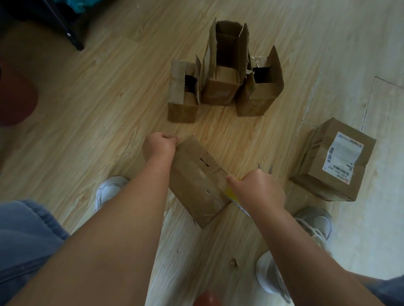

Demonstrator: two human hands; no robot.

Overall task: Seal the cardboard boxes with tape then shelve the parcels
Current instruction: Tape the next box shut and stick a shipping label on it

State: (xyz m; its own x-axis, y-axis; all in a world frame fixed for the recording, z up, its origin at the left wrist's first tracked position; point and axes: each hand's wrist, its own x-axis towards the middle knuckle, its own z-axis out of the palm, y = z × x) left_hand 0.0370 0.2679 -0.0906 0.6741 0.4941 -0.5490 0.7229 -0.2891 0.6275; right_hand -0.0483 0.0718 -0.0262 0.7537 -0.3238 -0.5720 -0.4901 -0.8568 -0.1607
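At the far left, a dark shelf frame (63,26) was cut off by the top edge, and something teal lay behind it, too dim to identify. A dark red rounded object (13,98) sat at the left edge, only partly in frame and unidentifiable. Nearer, a blue trouser leg (17,238) and a white shoe (109,188) stood on the wooden floor (106,103). The left hand (160,146) was closed in a fist at the far corner of the cardboard box (196,182), which lay in the near centre between both hands; what its fingers pinched could not be made out. Beyond it, three open boxes stood touching in a row: a short left box (182,106), a tall middle box (221,85) with raised flaps, and a right box (258,100); their contents were in shadow. The right hand (259,191) was curled closed at the box's right end, gripping a tape dispenser (232,195) of which only a yellow part and two thin metal points showed past the knuckles. Any tape across the box top was too faint to confirm. To the right, well apart, a closed labelled parcel (333,162) rested on the floor; its label print was unreadable. A grey shoe (317,221) lay near the right forearm, and a blurred reddish shape at the bottom edge could not be identified.
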